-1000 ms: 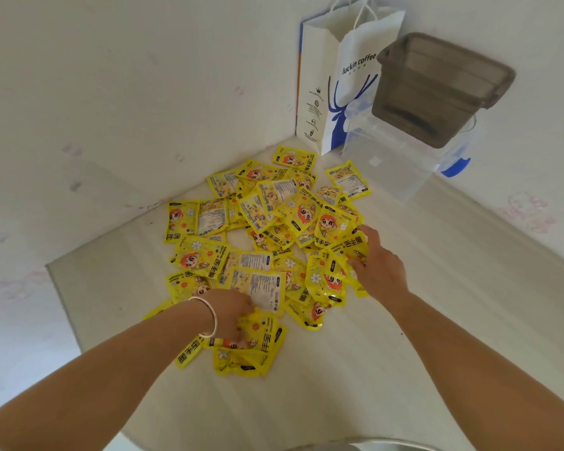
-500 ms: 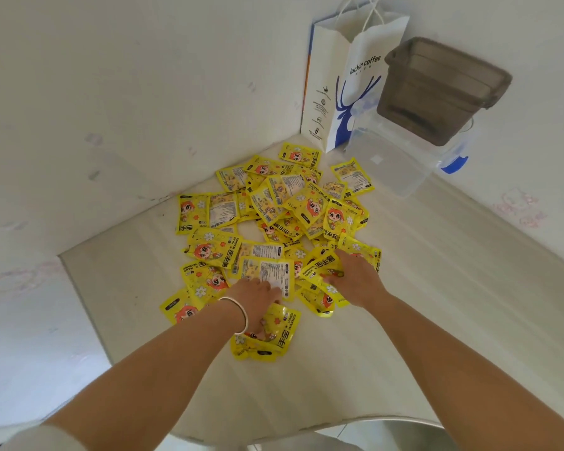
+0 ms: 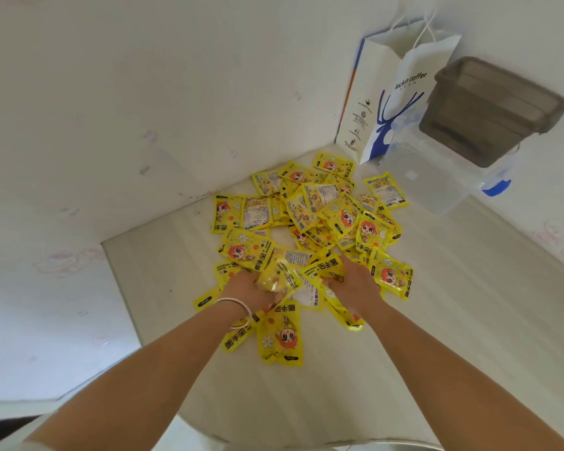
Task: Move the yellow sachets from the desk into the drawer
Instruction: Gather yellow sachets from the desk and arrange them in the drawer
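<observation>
A heap of several yellow sachets (image 3: 319, 216) with a cartoon face lies on the pale desk (image 3: 437, 304) in the corner of two white walls. My left hand (image 3: 251, 289), a white band at its wrist, grips a blurred bunch of sachets (image 3: 279, 278) at the heap's near edge. My right hand (image 3: 352, 284) sits just to the right, fingers curled into sachets (image 3: 323, 266) under it. A few sachets (image 3: 282, 336) lie loose below my left wrist. No drawer shows in the head view.
A white paper bag (image 3: 394, 96) with a blue deer stands in the back corner. Beside it a clear plastic box (image 3: 427, 180) carries a dark smoky box (image 3: 489, 112) on top. The desk's left edge (image 3: 121, 288) drops to the floor.
Both hands have drawn together at the near edge of the heap. The left hand has lifted a bunch of sachets off the desk; the right has slid left and closed onto sachets.
</observation>
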